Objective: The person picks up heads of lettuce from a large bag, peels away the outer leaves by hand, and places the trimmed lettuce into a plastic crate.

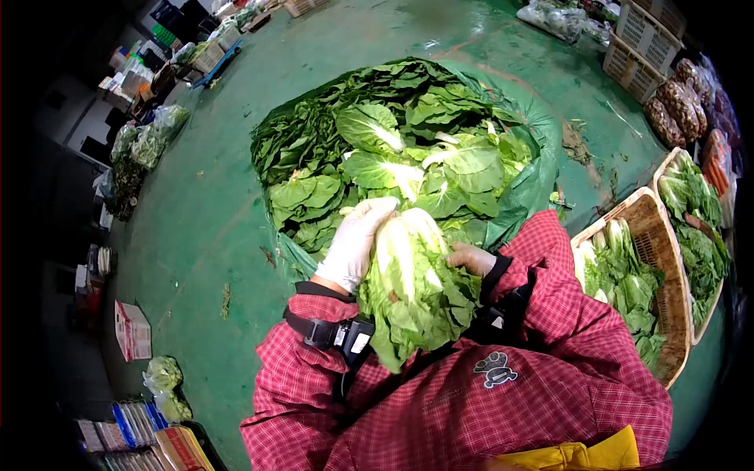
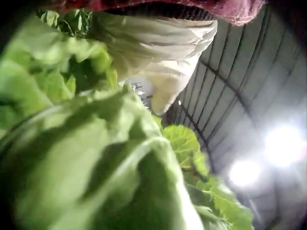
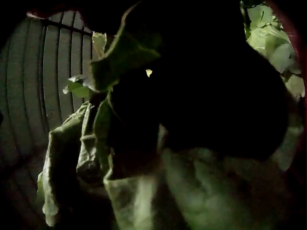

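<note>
A leafy Chinese cabbage with white ribs is held in front of the chest, its white base pointing away and its green leaves hanging toward the body. My left hand, in a white glove, grips it along the left of the base. On the opposite side my right hand holds the cabbage, its fingertips partly hidden by leaves. The left wrist view has the gloved hand above large green leaves. Dark shadow covers most of the right wrist view, with curled leaf edges showing.
Just beyond the hands, a green plastic sheet surrounds a heap of loose leaves on the green floor. A crate of cabbages stands at right, another beside it. Stacked crates are farther back; a carton lies at left.
</note>
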### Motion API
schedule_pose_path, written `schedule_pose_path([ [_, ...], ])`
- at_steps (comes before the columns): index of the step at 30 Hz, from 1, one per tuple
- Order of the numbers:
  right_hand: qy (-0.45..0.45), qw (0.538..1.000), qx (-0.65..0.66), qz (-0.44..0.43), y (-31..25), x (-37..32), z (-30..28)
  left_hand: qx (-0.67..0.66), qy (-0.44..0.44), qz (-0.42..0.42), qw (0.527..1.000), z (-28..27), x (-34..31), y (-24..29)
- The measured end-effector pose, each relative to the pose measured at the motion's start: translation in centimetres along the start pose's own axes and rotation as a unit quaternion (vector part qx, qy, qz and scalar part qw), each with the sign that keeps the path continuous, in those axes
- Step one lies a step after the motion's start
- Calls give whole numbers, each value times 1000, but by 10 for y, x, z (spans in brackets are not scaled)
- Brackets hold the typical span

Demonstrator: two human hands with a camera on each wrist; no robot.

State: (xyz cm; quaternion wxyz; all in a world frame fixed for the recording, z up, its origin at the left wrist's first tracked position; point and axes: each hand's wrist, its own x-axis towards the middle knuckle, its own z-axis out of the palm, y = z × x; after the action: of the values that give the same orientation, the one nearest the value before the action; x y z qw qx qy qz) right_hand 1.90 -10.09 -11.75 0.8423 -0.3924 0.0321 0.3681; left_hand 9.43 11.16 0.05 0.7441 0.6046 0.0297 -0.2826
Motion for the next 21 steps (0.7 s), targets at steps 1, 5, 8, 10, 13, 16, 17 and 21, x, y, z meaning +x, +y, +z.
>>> schedule_pose_path([
  [1,0,1000,9,-7,-1,-2,-3,-16,-24,21,999,4,-9,7],
  [5,-15,996,-14,-90,-22,-10,8,51,-110,71,990,4,-22,12],
  [8,-42,982,-98,-158,-44,-5,4,86,-79,53,992,5,-27,13],
  [10,-5,969,-149,-197,-59,-3,0,98,-44,132,985,8,-30,11],
  [13,149,935,-259,-191,-94,-10,12,187,-16,360,914,18,-42,9],
  [16,238,894,-227,-304,-110,-16,18,309,11,520,796,15,-51,1],
  [17,241,862,-243,-374,-112,-16,15,342,-9,544,766,9,-51,-3],
  [21,249,733,-303,-556,-114,-36,10,438,-37,621,649,-5,-57,-18],
])
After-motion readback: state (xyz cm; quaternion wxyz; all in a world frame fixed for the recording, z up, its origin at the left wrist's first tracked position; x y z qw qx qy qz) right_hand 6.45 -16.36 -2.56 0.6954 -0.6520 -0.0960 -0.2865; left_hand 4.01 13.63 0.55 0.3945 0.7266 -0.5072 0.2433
